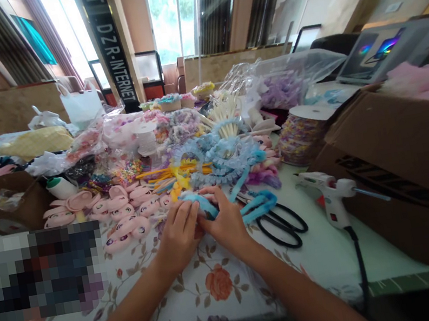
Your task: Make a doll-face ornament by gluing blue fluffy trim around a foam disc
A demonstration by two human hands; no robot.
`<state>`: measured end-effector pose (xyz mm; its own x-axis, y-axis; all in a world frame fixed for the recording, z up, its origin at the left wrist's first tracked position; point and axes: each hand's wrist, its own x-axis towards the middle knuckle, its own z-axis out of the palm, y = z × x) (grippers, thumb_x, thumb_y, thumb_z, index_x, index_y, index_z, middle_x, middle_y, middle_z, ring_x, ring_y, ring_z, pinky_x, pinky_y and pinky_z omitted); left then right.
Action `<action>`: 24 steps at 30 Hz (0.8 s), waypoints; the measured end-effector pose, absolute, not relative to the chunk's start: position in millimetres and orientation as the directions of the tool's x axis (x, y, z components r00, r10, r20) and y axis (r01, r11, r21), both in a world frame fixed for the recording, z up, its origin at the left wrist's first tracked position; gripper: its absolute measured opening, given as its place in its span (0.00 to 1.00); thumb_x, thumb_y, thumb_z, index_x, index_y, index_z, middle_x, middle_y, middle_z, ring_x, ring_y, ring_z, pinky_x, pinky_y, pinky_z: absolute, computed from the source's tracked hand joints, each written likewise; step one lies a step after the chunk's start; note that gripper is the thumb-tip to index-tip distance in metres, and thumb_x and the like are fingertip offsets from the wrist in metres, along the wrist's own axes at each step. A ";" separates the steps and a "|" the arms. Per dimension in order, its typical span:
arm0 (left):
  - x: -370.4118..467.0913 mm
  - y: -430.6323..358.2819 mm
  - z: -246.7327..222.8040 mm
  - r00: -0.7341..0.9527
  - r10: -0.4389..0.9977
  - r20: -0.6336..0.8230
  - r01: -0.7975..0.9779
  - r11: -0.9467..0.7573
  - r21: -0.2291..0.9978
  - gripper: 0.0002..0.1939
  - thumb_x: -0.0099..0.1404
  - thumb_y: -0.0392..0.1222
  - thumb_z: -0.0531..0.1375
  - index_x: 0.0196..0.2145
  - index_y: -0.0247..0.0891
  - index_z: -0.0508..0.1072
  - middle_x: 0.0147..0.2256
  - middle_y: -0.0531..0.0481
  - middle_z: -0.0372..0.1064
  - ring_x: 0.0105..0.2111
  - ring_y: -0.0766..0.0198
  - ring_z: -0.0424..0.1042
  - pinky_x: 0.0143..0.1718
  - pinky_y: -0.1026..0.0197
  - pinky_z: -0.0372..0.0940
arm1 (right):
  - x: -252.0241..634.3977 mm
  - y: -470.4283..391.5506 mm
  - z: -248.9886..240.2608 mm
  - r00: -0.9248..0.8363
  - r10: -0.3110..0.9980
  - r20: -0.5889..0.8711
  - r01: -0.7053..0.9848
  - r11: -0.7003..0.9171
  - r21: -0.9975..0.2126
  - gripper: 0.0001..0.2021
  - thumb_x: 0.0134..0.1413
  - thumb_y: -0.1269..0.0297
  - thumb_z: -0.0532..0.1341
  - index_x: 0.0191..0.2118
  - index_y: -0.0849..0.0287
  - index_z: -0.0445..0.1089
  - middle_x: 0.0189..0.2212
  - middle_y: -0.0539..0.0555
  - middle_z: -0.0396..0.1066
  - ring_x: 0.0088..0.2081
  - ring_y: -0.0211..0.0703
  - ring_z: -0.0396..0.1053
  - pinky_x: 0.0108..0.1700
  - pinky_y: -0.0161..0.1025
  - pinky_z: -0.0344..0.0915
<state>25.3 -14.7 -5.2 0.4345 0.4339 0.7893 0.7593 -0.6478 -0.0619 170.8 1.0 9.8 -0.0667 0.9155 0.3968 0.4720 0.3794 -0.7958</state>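
My left hand [181, 224] and my right hand [224, 221] meet at the middle of the table, fingers closed around a light-blue fuzzy piece [204, 204]. My fingers cover much of it, so its full shape is hidden. Just right of my right hand lie bright-blue fuzzy stems [261, 206], partly over a pair of black-handled scissors [283, 227]. Pink doll heads [127, 227] with painted eyes lie in a group left of my left hand. Beyond my fingers are pale-blue ruffled trim [217, 154] and a bunch of yellow stems [171, 173].
A white glue gun [329, 196] with a black cord lies at right, beside a large cardboard box [401, 173]. Behind it stands a spool of multicoloured yarn [303, 134]. Plastic-bagged trims fill the back. An open brown box [8, 203] stands at left; a blurred patch covers the left foreground.
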 end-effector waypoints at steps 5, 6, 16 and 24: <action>26.8 -13.9 -7.7 0.413 0.428 0.804 0.736 -0.677 -0.018 0.26 0.61 0.27 0.54 0.58 0.30 0.59 0.46 0.34 0.66 0.49 0.49 0.65 0.50 0.44 0.67 | 169.9 -0.2 9.1 -0.050 0.908 0.416 0.486 0.386 -0.784 0.19 0.44 0.65 0.63 0.46 0.53 0.64 0.34 0.51 0.75 0.35 0.47 0.74 0.36 0.38 0.67; 27.0 -13.1 -9.1 0.406 0.442 0.800 0.735 -0.678 0.002 0.26 0.61 0.27 0.55 0.57 0.30 0.60 0.46 0.34 0.66 0.49 0.49 0.65 0.50 0.44 0.67 | 170.1 0.2 8.4 -0.056 0.909 0.414 0.487 0.387 -0.783 0.20 0.44 0.65 0.63 0.46 0.53 0.64 0.35 0.51 0.75 0.35 0.47 0.74 0.37 0.38 0.67; 8.6 -3.4 -5.3 0.202 0.743 0.638 0.539 -0.628 0.561 0.16 0.66 0.40 0.58 0.51 0.40 0.69 0.47 0.44 0.73 0.49 0.57 0.70 0.52 0.51 0.65 | 181.4 13.5 8.3 -0.111 0.976 0.187 0.310 0.213 -0.927 0.27 0.36 0.66 0.67 0.47 0.54 0.62 0.33 0.49 0.72 0.30 0.43 0.71 0.34 0.38 0.67; 8.5 -2.2 5.2 0.009 0.774 0.633 0.492 -0.554 0.671 0.06 0.61 0.41 0.62 0.34 0.39 0.78 0.33 0.48 0.72 0.36 0.61 0.71 0.40 0.57 0.67 | 178.7 9.0 12.9 -0.233 0.969 0.081 0.119 0.111 -0.987 0.30 0.34 0.68 0.67 0.49 0.55 0.61 0.28 0.46 0.69 0.25 0.38 0.67 0.27 0.33 0.63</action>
